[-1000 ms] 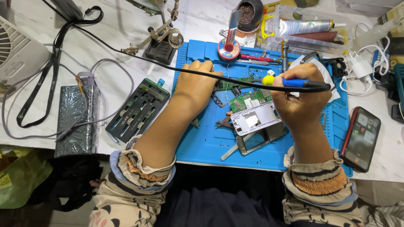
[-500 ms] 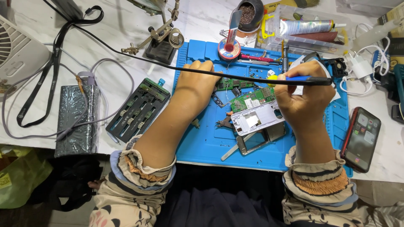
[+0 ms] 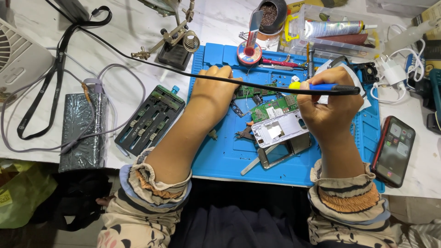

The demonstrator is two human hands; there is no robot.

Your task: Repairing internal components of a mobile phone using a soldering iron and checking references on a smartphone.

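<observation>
Right hand (image 3: pixel 331 102): fingers are clamping around a soldering iron with a blue-and-yellow grip and black handle (image 3: pixel 321 87), which is lying nearly level across centre frame, with its black cord (image 3: pixel 138 57) running off to the upper left. The tip end is pointing left, over a small green circuit board (image 3: pixel 274 108) in mid frame; can't tell whether it's touching.

Left hand (image 3: pixel 212 94): fingers are curling down together, pressing on the blue silicone work mat (image 3: pixel 220 156) just left of the board, next to a second green board strip (image 3: pixel 250 90). Can't tell if they're pinching anything.

Just below the green board a white phone mid-frame (image 3: pixel 280 131) is lying flat, overlapping a grey phone housing (image 3: pixel 285 154) beneath it. Small black-handled cutters (image 3: pixel 245 134) are sitting at its left edge.

Mat's top edge: a red solder spool (image 3: pixel 249 53), a dark round pot of tip-cleaner wool (image 3: pixel 269 14) and a clear tray with a white tube (image 3: pixel 337 28).

Left of the mat on the white table (image 3: pixel 115 32): a black board-holder jig (image 3: pixel 149 119), a dark foil-wrapped pack (image 3: pixel 82 131), a helping-hands clamp stand (image 3: pixel 177 41) and a white fan (image 3: pixel 20 59) at far left.

Right edge: a red-cased smartphone with a lit screen (image 3: pixel 394 150) and a white charger with cables (image 3: pixel 395 73).
</observation>
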